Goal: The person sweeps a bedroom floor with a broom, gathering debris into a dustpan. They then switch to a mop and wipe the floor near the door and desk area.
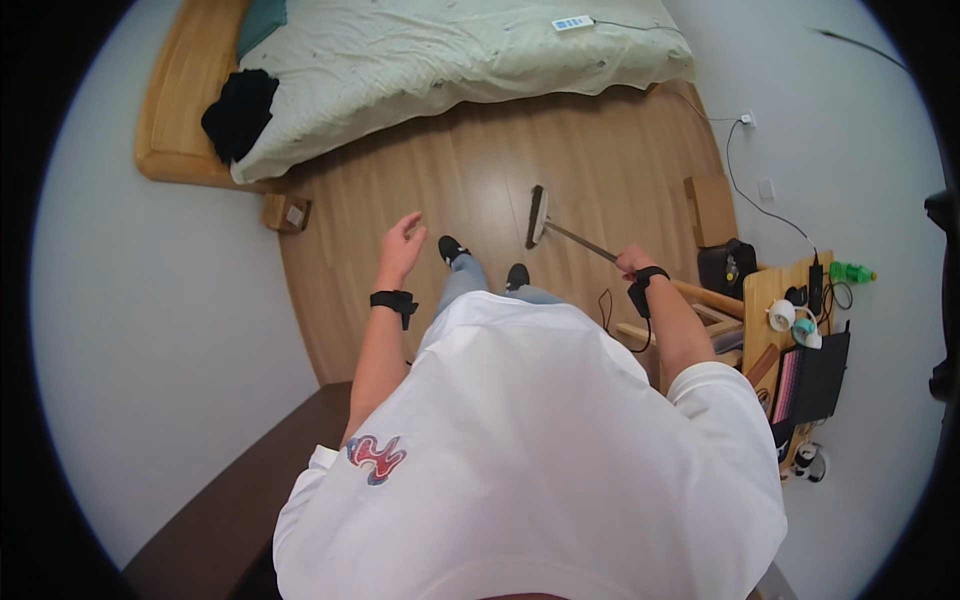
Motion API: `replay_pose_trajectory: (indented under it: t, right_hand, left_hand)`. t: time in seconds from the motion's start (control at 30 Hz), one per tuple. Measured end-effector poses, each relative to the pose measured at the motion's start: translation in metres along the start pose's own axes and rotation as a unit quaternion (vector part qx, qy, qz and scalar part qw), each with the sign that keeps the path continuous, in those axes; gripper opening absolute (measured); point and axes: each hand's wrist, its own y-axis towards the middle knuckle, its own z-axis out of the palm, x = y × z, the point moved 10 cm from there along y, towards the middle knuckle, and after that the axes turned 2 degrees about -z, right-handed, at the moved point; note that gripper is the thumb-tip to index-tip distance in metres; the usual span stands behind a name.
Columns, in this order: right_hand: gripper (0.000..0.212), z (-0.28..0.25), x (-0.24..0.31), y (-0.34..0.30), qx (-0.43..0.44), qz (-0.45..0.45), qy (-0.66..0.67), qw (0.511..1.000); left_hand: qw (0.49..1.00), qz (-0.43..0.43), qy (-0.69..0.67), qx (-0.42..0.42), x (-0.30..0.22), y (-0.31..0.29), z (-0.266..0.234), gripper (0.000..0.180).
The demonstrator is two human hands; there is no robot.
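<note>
My right hand [632,262] is closed round the handle of a broom [580,240]. The broom's head, pale with dark bristles, rests on the wooden floor [470,170] ahead of my feet, and its handle slants back to my grip. Off to the left, my left hand [402,243] hangs in the air with nothing in it, its fingers apart and a little bent. Each wrist wears a black strap. Two black shoes show on the floor between my hands.
A bed [430,60] with a pale cover spans the far side; black cloth [240,115] lies on its left corner. A small carton [286,213] sits by the left wall. On the right are a brown box [710,212], a black bag [727,268], a wooden chair and a cluttered desk [760,290].
</note>
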Motion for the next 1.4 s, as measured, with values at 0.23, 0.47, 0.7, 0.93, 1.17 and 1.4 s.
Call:
replay_pose_trajectory:
  t: [0.23,0.47,0.7,0.93,1.17,1.4]
  right_hand:
    - [0.019,0.010,0.003,0.018,0.039,-0.140,-0.018,0.989]
    - [0.016,-0.015,0.038,-0.035,0.105,-0.060,0.395,0.910]
    - [0.022,-0.029,0.113,-0.017,0.066,-0.096,0.468,0.876]
    - [0.051,-0.055,0.202,0.028,0.011,-0.102,0.499,0.861]
    - [0.049,-0.094,0.269,0.089,-0.027,-0.076,0.497,0.864]
    - [0.047,-0.090,0.315,0.143,-0.024,-0.080,0.491,0.867]
  left_hand:
    - [0.998,0.053,-0.026,0.021,-0.032,0.048,0.019,0.040]
    - [0.999,0.034,-0.022,0.032,-0.029,0.064,0.010,0.041]
    - [0.999,0.007,0.020,0.027,-0.022,0.084,-0.013,0.040]
    - [0.997,-0.044,0.021,0.061,0.016,0.137,-0.012,0.042]
    - [0.991,-0.062,0.042,0.114,-0.011,0.218,0.005,0.041]
    - [0.981,-0.040,0.066,0.176,-0.009,0.275,0.016,0.042]
